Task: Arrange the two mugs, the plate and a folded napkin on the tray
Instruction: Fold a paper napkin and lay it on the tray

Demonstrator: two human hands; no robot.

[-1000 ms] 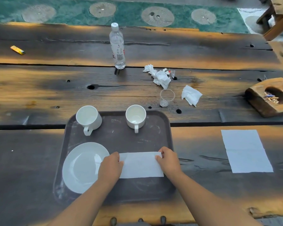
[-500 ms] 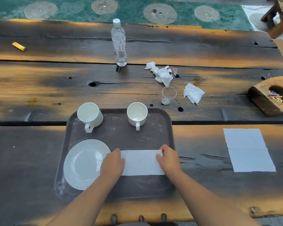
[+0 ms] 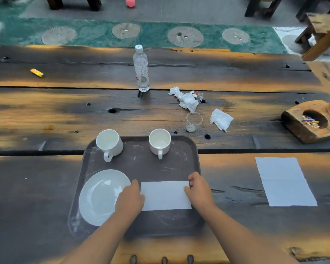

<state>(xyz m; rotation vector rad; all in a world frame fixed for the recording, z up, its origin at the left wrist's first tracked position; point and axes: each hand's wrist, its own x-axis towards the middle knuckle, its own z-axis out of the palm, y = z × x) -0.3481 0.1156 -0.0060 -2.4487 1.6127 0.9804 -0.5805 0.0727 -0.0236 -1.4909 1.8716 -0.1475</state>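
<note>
Head view. Dark, weathered wooden bench (image 3: 46,115) of broad planks, with green patterned flooring beyond its far edge.

Item: brown tray (image 3: 139,168), near edge of the bench, directly in front of me.
Item: left mug (image 3: 109,142), white, upright, far left corner of the tray, handle toward me.
Item: right mug (image 3: 159,142), white, upright, far side of the tray, well apart from the first, handle toward me.
Item: plate (image 3: 99,197), white, near left part of the tray.
Item: folded napkin (image 3: 165,195), white, a flat rectangle on the tray just right of the plate.
Item: my left hand (image 3: 130,200), fingers curled down on the napkin's left end, partly over the plate's right rim.
Item: my right hand (image 3: 199,189), fingers pinching the napkin's right end. The two hands are apart, one at each short edge.

Off the tray:
Item: second napkin (image 3: 285,181), unfolded and flat, to the right.
Item: water bottle (image 3: 141,68), upright, far side.
Item: crumpled tissues (image 3: 187,100) and a clear plastic cup (image 3: 193,121), behind the right mug.
Item: yellow lighter (image 3: 37,72), far left.
Item: wooden ashtray (image 3: 311,121), right edge.
</note>
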